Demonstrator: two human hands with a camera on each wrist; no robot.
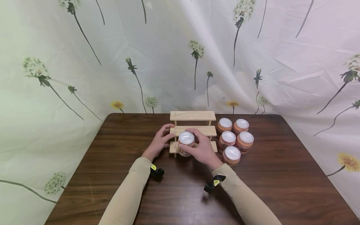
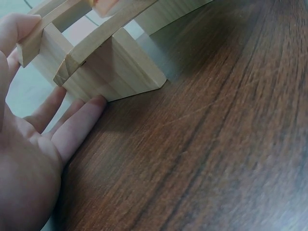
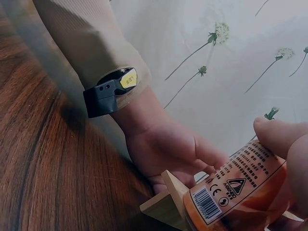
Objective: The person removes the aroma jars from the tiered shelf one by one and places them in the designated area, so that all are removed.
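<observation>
My right hand (image 1: 202, 150) grips a plastic jar (image 1: 186, 139) with an orange label and a pale ridged lid, thumb on one side and fingers on the other. The jar is upright at the lowest step of a three-step wooden stand (image 1: 194, 116); whether its base rests on the step cannot be told. Printed text and a barcode show on the jar (image 3: 226, 192) in the right wrist view. At the stand's left end my left hand (image 1: 159, 142) touches the wood. Its fingers (image 2: 79, 127) lie fairly straight against the side panel in the left wrist view.
Several similar jars (image 1: 232, 153) with pale lids stand grouped right of the stand, close to my right forearm. The dark wooden table (image 1: 112, 175) ends at a hanging cloth (image 1: 168, 62) printed with dandelions. A small black camera (image 1: 157, 172) is strapped to my left wrist.
</observation>
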